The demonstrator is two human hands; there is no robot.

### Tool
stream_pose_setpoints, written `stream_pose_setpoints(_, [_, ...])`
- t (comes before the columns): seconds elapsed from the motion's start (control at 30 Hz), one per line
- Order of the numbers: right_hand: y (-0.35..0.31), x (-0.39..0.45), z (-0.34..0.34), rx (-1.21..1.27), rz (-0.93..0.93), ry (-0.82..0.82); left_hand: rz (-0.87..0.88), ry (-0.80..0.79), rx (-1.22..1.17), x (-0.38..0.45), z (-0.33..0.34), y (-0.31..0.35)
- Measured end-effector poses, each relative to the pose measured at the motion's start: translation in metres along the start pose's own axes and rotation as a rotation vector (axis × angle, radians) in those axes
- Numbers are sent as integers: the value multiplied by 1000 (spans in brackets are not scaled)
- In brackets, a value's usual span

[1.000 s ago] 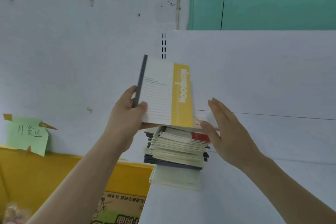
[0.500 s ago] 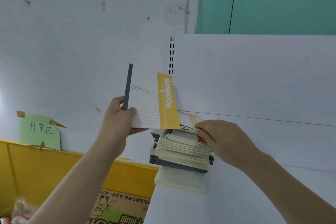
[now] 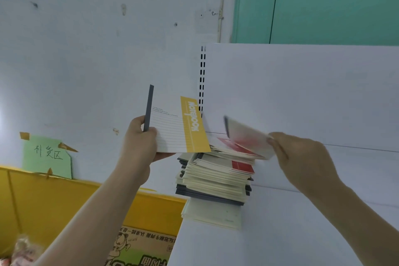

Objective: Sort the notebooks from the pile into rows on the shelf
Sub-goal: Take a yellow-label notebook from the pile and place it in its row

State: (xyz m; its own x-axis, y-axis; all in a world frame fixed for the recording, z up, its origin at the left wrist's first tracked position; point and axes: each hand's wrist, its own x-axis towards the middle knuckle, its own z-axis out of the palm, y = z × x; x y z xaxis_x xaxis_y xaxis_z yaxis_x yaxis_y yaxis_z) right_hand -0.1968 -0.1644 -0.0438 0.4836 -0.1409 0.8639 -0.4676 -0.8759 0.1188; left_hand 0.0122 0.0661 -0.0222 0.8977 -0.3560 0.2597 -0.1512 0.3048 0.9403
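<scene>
A pile of notebooks [image 3: 216, 177] sits at the left end of the white shelf [image 3: 302, 233]. My left hand [image 3: 140, 142] holds a white notebook with a yellow band [image 3: 174, 129] and a grey spine upright, just left of and above the pile. My right hand [image 3: 300, 157] grips a notebook with a red patch [image 3: 246, 136] by its right edge, tilted and lifted off the top of the pile; it is motion-blurred. Another red-patch cover lies on top of the pile beneath it.
The shelf's white back panel [image 3: 302, 93] rises behind the pile, with a slotted upright [image 3: 202, 80] at its left edge. A yellow bin [image 3: 54, 201] with a green taped label [image 3: 46, 157] and a printed cardboard box [image 3: 140, 246] stand lower left.
My right hand has taken hold of the top red-patch notebook and lifted it up and to the right. The yellow-band notebook has stayed in my left hand, left of the pile.
</scene>
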Motion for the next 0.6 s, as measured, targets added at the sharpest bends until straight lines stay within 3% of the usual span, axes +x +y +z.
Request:
stream_pose_setpoints(0.13, [-5, 7, -16, 58, 90, 226, -4, -38, -16, -3, 4, 3])
stream_pose_setpoints(0.23, [-27, 5, -14, 68, -54, 366, 5, -101, -27, -10, 11, 6])
stream_pose_setpoints(0.47, [-70, -9, 14, 51, -305, 103, -3, -143, -126, -22, 20, 7])
stream_pose_setpoints(0.6, [-81, -10, 15, 145, -318, -13, 57, -210, -101, -25, 15, 3])
